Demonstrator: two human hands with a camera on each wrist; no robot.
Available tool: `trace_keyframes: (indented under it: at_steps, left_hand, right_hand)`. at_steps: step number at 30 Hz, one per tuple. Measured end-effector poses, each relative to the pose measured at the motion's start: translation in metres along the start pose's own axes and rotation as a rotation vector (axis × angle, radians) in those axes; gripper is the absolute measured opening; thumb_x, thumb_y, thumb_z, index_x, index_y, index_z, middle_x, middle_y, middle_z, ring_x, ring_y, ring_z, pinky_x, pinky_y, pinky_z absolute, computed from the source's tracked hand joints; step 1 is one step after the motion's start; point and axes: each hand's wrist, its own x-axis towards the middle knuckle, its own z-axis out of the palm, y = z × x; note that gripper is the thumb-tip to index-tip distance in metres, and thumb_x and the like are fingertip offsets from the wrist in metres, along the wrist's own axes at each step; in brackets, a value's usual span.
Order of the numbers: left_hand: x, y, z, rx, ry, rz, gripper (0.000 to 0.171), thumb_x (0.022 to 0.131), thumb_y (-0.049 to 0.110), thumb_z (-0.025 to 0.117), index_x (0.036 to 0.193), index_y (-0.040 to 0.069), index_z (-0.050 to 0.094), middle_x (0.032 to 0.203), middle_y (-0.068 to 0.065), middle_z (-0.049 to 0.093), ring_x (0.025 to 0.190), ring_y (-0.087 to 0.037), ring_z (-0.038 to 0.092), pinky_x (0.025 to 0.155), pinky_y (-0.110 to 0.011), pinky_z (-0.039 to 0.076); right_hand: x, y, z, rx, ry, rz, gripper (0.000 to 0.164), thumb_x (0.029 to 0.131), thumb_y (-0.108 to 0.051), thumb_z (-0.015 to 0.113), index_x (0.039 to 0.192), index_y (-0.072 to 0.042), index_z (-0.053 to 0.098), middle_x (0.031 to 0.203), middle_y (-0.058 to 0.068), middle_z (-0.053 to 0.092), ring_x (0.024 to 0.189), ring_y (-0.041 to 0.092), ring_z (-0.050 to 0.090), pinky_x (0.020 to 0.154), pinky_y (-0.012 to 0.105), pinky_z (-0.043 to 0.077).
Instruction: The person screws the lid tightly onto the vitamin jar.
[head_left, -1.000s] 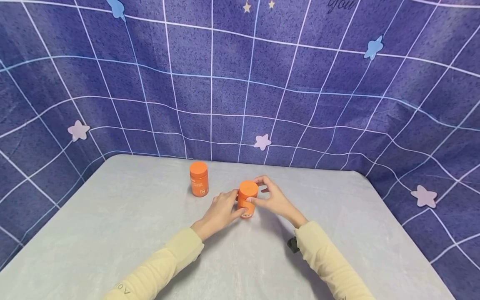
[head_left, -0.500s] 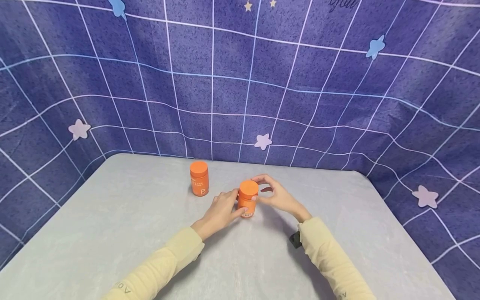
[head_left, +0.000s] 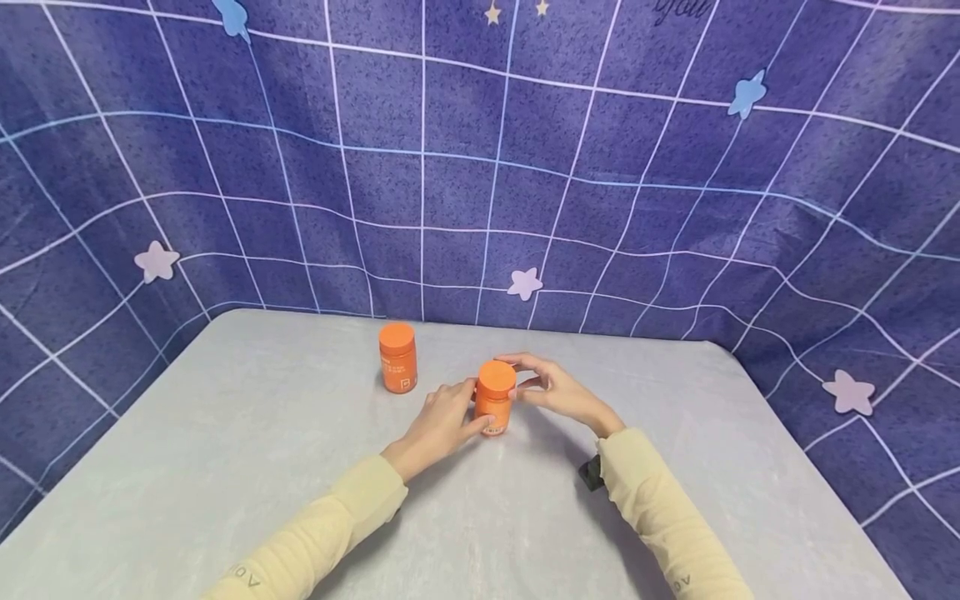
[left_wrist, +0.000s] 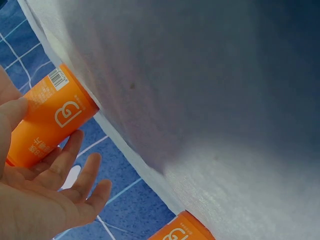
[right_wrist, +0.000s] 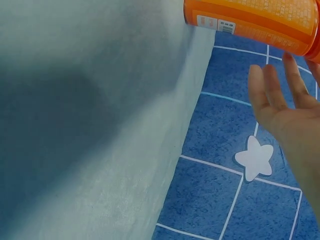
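Note:
An orange pill bottle (head_left: 492,412) with a ribbed-looking orange lid (head_left: 497,377) stands upright near the middle of the table. My left hand (head_left: 442,421) grips its body, thumb in front and fingers behind. In the left wrist view, white print and a barcode show on the bottle (left_wrist: 52,112); the outer fingers of that hand (left_wrist: 50,197) spread away from it. At the lid's right side, my right hand (head_left: 558,393) pinches it between thumb and a finger reaching round the back. The right wrist view shows that hand's (right_wrist: 292,112) other fingers off the bottle (right_wrist: 255,20).
A second orange bottle (head_left: 398,362), lid on, stands upright to the back left of the gripped one. The grey-white table (head_left: 225,433) ends at a blue-purple curtain (head_left: 450,192) with a grid and stars. A small dark object (head_left: 591,473) sits at the right cuff.
My right hand has turned around the lid: its thumb moved right along the front and its fingers went farther left behind. The left hand and both bottles stay in place.

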Motion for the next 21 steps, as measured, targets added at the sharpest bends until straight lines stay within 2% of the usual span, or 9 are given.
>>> trace_keyframes:
  at_steps: [6,16,21]
  left_hand:
    - [0.000,-0.001,0.001,0.007,0.002,0.003,0.049,0.083,0.037,0.064,0.121,0.009,0.050,0.111,-0.005,0.063,0.098,-0.028,0.056,0.085,-0.044,0.040]
    - [-0.001,0.000,-0.001,0.004,0.006,0.010,0.053,0.083,0.036,0.064,0.125,0.008,0.048,0.117,-0.008,0.061,0.102,-0.029,0.056,0.087,-0.046,0.039]
    - [0.000,-0.001,0.001,0.004,0.004,0.009,0.054,0.083,0.037,0.064,0.126,0.008,0.048,0.118,-0.007,0.061,0.102,-0.028,0.056,0.087,-0.045,0.039]
  right_hand:
    - [0.001,0.002,0.001,0.011,0.016,-0.004,0.047,0.083,0.000,0.060,0.128,0.003,0.047,0.130,0.019,0.049,0.117,0.035,0.046,0.093,0.055,0.039]
    - [-0.001,0.004,0.014,0.030,0.155,0.025,0.043,0.078,-0.001,0.066,0.116,0.005,0.048,0.120,0.023,0.052,0.111,0.039,0.048,0.093,0.056,0.038]
    - [-0.002,0.002,0.017,0.013,0.191,0.020,0.041,0.078,-0.001,0.067,0.114,0.006,0.049,0.118,0.024,0.051,0.109,0.041,0.048,0.092,0.057,0.039]
